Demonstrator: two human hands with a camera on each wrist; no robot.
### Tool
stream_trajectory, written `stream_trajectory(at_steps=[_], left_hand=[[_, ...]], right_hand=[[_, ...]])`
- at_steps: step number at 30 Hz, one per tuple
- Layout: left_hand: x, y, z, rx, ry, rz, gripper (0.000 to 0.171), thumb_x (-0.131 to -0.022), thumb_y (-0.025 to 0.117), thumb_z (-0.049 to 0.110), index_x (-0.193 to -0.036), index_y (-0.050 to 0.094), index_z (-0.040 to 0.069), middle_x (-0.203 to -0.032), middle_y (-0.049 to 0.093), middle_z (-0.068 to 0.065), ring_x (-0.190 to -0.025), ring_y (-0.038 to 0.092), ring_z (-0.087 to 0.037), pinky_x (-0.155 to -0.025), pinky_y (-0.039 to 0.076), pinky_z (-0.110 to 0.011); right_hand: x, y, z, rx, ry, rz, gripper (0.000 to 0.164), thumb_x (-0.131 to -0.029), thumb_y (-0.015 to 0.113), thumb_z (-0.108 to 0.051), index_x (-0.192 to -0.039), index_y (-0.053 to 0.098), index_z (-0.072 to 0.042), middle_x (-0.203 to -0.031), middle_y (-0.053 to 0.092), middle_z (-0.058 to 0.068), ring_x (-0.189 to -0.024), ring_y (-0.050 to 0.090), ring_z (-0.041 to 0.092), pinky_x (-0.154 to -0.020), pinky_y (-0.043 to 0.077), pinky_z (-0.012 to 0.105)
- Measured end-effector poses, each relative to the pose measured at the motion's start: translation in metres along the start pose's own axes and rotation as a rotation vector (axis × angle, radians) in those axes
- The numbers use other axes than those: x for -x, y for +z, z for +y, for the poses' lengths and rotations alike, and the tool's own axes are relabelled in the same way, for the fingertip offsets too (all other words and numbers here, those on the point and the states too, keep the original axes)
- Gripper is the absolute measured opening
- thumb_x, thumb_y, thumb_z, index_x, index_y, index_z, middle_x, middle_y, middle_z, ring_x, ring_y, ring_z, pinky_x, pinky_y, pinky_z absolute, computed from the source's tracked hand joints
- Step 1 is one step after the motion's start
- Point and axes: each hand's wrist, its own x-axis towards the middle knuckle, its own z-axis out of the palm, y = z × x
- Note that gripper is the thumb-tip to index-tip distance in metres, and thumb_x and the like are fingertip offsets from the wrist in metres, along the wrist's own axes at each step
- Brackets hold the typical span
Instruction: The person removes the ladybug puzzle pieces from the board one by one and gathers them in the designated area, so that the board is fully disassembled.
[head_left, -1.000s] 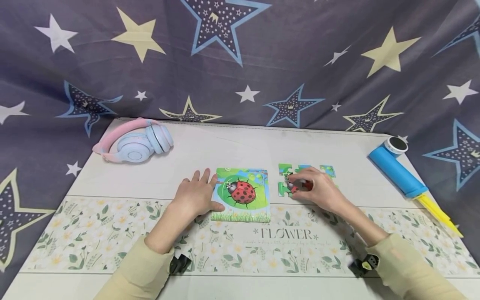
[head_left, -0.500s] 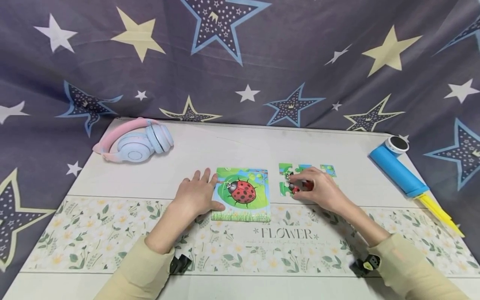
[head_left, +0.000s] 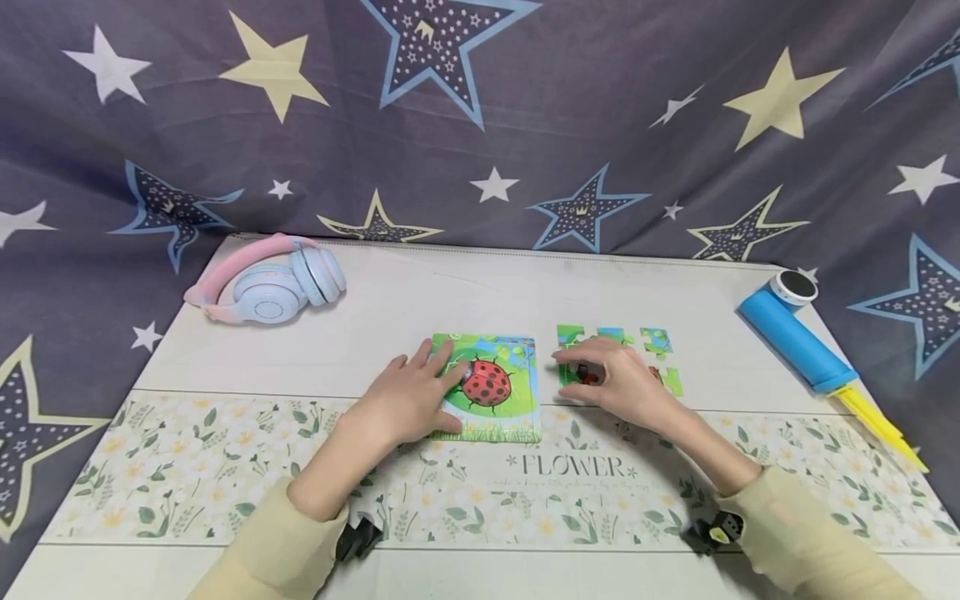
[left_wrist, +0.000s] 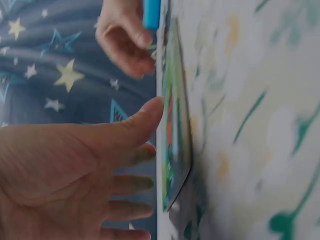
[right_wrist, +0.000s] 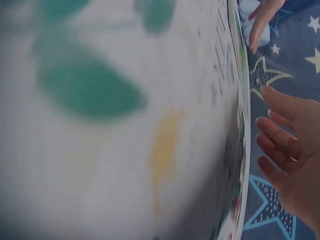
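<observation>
A square ladybug picture puzzle (head_left: 491, 400) lies flat on the table, slightly left of the right hand. Over its left edge spreads my left hand (head_left: 408, 402), fingers apart and overlapping the picture; the left wrist view shows its thumb (left_wrist: 135, 122) close to the puzzle's side. My right hand (head_left: 622, 373) hovers over several loose jigsaw pieces (head_left: 656, 341), thumb and fingers apart. Nothing shows between the fingers of the right hand (right_wrist: 290, 140) in the right wrist view. Part of the ladybug on the loose pieces is hidden under that hand.
Pink and blue headphones (head_left: 273, 283) lie at the table's back left. At the right edge is a blue tube-shaped thing (head_left: 797, 340) with a white round end and a yellow tail. A star-printed cloth (head_left: 480, 150) hangs behind the table.
My left hand has slid right, farther over the puzzle. My right hand has shifted a little left, its thumb and fingers spreading wider, uncovering loose pieces on its right.
</observation>
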Motion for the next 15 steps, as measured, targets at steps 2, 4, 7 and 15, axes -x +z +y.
stream_trajectory(at_steps=[2,4,7,15], left_hand=[[0.000,0.002,0.006,-0.004,0.037,-0.022,0.084,-0.094,0.071,0.045,-0.162,0.035,0.014,-0.173,0.017,-0.019,-0.160,0.013,-0.044,-0.126,0.024,-0.063],[0.001,0.004,0.012,-0.019,0.058,-0.039,0.082,-0.094,0.071,0.045,-0.162,0.035,0.016,-0.173,0.017,-0.017,-0.161,0.012,-0.043,-0.127,0.023,-0.062],[0.001,0.008,0.018,-0.054,0.064,-0.055,0.078,-0.096,0.068,0.046,-0.162,0.036,0.018,-0.173,0.018,-0.014,-0.161,0.012,-0.041,-0.128,0.023,-0.060],[0.005,0.014,0.024,-0.092,0.063,-0.043,0.069,-0.099,0.064,0.042,-0.159,0.041,0.018,-0.172,0.023,-0.014,-0.160,0.020,-0.041,-0.125,0.030,-0.060]], right_hand=[[-0.001,0.003,-0.006,-0.017,-0.015,-0.018,0.048,-0.083,0.087,-0.026,-0.129,0.073,-0.020,-0.132,0.071,0.003,-0.130,0.061,0.030,-0.109,0.051,0.056],[-0.002,0.006,-0.012,-0.026,-0.039,-0.036,0.050,-0.083,0.087,-0.026,-0.130,0.072,-0.018,-0.133,0.070,0.003,-0.130,0.061,0.029,-0.108,0.052,0.054],[-0.004,0.012,-0.021,-0.026,-0.081,-0.056,0.054,-0.081,0.088,-0.026,-0.131,0.072,-0.016,-0.132,0.070,0.004,-0.125,0.064,0.025,-0.104,0.055,0.049],[-0.009,0.028,-0.037,0.036,-0.131,-0.120,0.064,-0.078,0.091,-0.034,-0.134,0.069,-0.014,-0.130,0.070,0.003,-0.125,0.063,0.023,-0.104,0.056,0.046]])
